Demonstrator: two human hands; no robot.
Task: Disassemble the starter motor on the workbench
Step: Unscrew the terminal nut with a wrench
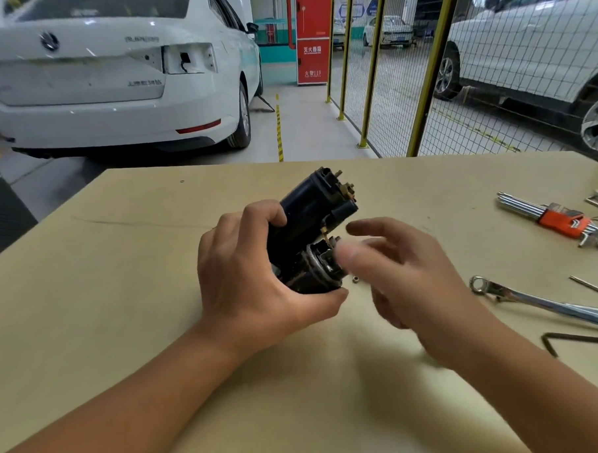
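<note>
Black starter motor [308, 232] held up off the tan bench [121, 268], near its middle, tilted with the terminal end up and away. Left hand [255, 279] wrapped round the body — fingers over the top, thumb under the lower end — a firm grip. Right hand [406, 273] blurred, fingers loosely spread beside the exposed lower end, holding nothing visible. Small nut [355, 279] lying on the bench just below that end. Probably mid-way through stripping the end fittings; next likely a pull on the end cover, or a reach for a tool. Ring spanner [534, 301], hex key set [561, 220] and a loose hex key [576, 341] lying to the right, well apart from the motor. Wide bare board to the left and front — far edge close behind the motor.
</note>
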